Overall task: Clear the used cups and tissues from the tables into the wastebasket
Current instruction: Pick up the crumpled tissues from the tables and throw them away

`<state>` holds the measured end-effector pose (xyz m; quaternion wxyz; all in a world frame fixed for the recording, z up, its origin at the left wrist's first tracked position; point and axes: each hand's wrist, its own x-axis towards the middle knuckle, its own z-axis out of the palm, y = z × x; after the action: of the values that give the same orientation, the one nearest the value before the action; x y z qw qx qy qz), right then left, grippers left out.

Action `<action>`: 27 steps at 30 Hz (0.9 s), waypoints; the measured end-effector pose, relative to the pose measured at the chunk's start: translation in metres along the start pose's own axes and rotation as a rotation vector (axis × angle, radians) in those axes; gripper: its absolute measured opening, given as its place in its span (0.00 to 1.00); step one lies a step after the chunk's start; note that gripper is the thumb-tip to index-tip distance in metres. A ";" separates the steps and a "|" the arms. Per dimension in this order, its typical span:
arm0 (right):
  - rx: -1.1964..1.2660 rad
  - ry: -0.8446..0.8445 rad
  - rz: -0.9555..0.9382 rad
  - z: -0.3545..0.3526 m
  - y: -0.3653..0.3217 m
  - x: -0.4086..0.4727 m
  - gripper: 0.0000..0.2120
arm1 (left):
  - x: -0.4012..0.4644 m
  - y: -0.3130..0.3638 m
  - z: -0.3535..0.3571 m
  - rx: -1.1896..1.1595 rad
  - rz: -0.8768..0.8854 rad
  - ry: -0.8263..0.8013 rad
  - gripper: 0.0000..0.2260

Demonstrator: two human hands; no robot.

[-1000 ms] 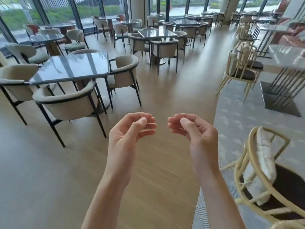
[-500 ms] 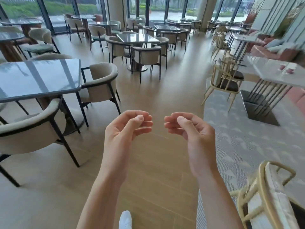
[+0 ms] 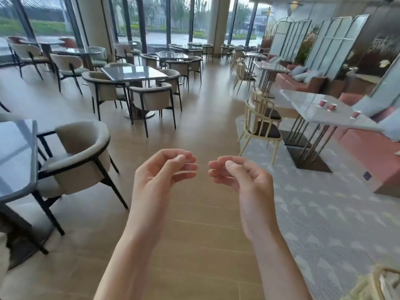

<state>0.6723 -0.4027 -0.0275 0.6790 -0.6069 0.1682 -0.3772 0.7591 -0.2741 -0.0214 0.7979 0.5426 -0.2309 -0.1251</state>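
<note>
Three small pink cups (image 3: 331, 107) stand on a white marble table (image 3: 309, 105) at the right, beside a pink bench. My left hand (image 3: 164, 172) and my right hand (image 3: 240, 176) hover side by side at chest height over the wooden floor, fingers loosely curled, holding nothing. Both hands are far from the cups. No tissues or wastebasket show in this view.
A dark glass table (image 3: 15, 156) with a beige armchair (image 3: 80, 152) stands close at the left. More tables and armchairs (image 3: 149, 98) fill the middle distance. A cream metal chair (image 3: 262, 126) sits by the marble table on a patterned grey carpet (image 3: 324, 213). A wooden aisle runs ahead.
The view has swung right and moved forward; the left glass table slid toward the frame edge, and the marble table with cups came into view. Both hands keep the same pose.
</note>
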 end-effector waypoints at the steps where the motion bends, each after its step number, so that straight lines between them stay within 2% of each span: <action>1: 0.002 0.012 -0.008 0.003 0.005 0.021 0.11 | 0.024 -0.005 0.002 -0.009 0.005 -0.020 0.06; 11: 0.054 0.079 -0.060 0.018 0.061 0.271 0.10 | 0.271 -0.075 0.044 0.039 0.054 -0.095 0.09; 15: 0.056 0.040 -0.063 0.038 0.071 0.376 0.12 | 0.374 -0.086 0.056 0.018 0.072 -0.087 0.09; 21: 0.016 -0.011 -0.054 0.068 0.101 0.509 0.11 | 0.515 -0.112 0.049 0.003 0.107 -0.036 0.08; 27: 0.016 0.016 -0.073 0.113 0.151 0.654 0.11 | 0.671 -0.159 0.042 0.018 0.102 -0.047 0.09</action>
<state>1.2271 -0.7962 0.0023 0.6684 -0.6041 0.1481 -0.4079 1.3249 -0.6707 0.0004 0.7927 0.5343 -0.2779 -0.0948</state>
